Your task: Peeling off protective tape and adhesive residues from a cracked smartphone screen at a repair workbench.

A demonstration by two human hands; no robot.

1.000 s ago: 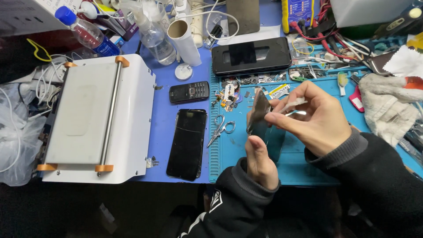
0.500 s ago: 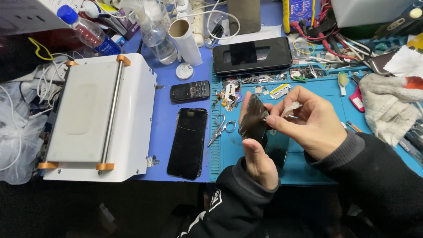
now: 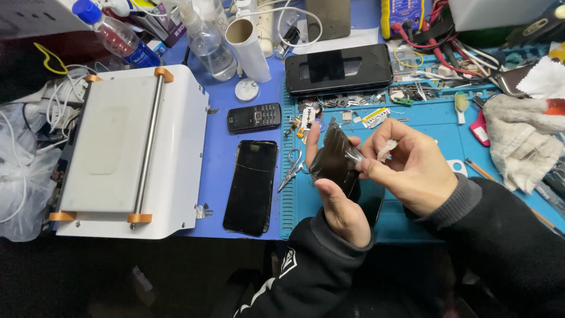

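Observation:
My left hand [image 3: 338, 203] holds a dark thin phone screen panel [image 3: 334, 159] upright over the blue work mat [image 3: 412, 126], thumb on its lower front, fingertips behind its top. My right hand [image 3: 409, 168] pinches a clear film tab [image 3: 354, 154] at the panel's right edge, with a small pale scrap between its fingers. A second dark phone lies under both hands on the mat, mostly hidden.
A black smartphone [image 3: 251, 185] lies face up left of the mat, small scissors [image 3: 291, 168] beside it, a black keypad phone [image 3: 254, 117] above. A white heating machine [image 3: 126, 150] stands at left. Bottles [image 3: 209, 38], a cardboard tube [image 3: 247, 47], a dark tablet [image 3: 338, 68], tools, cables and a cloth [image 3: 521, 138] crowd the back and right.
The panel has tilted and shifted left in my left hand. My right hand has moved left along its edge and now pinches the clear film.

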